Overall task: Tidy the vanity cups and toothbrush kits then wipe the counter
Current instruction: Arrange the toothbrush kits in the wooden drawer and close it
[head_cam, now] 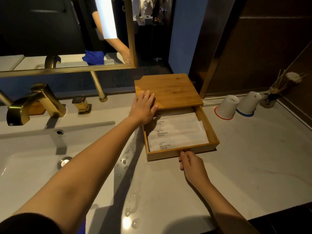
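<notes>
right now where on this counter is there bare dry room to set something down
The widest free patch is the counter right of the wooden box, in front of the two upturned cups. Between the sink and the box it is wet with water drops. The back right corner is crowded by the cups and a reed diffuser.

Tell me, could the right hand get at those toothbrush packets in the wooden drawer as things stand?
Probably yes: the drawer is pulled out, the packets lie uncovered, and the right hand is at its front edge.

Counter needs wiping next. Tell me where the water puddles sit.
In the head view, the water puddles lie on the counter between sink and wooden box.
</notes>
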`<state>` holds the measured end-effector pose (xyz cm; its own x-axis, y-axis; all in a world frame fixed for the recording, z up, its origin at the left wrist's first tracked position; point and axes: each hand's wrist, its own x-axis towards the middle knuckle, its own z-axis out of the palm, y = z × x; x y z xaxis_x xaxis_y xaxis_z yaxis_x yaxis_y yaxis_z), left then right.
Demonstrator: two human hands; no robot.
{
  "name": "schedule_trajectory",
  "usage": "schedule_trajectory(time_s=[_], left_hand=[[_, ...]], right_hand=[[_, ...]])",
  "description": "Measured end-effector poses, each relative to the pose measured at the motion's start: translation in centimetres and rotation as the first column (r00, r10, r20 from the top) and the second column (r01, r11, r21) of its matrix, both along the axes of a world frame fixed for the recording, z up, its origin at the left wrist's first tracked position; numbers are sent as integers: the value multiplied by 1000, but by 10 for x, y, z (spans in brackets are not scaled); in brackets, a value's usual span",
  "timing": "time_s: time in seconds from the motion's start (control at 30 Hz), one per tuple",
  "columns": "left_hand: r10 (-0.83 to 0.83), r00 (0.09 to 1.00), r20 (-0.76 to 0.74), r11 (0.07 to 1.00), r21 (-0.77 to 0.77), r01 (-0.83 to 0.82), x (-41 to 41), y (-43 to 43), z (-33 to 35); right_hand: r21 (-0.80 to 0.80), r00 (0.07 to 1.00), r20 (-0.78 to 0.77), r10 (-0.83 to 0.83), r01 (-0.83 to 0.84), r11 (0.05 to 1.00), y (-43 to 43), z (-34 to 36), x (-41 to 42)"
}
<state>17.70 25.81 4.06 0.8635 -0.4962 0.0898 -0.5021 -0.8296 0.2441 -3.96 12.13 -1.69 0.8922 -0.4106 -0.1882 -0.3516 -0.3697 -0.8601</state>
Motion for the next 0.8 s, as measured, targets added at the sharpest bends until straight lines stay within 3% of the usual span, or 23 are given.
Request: schedule_trajectory(time_s=[0.13, 0.8], left_hand=[[-51, 997, 58, 988, 147, 42, 13, -6, -6], [-63, 998, -6, 987, 146, 63, 21, -5, -10]], right_hand=[[-14, 1000, -6, 3, -3, 1000, -1, 1, 0], [-42, 997, -36, -66, 64, 997, -3, 16, 93]])
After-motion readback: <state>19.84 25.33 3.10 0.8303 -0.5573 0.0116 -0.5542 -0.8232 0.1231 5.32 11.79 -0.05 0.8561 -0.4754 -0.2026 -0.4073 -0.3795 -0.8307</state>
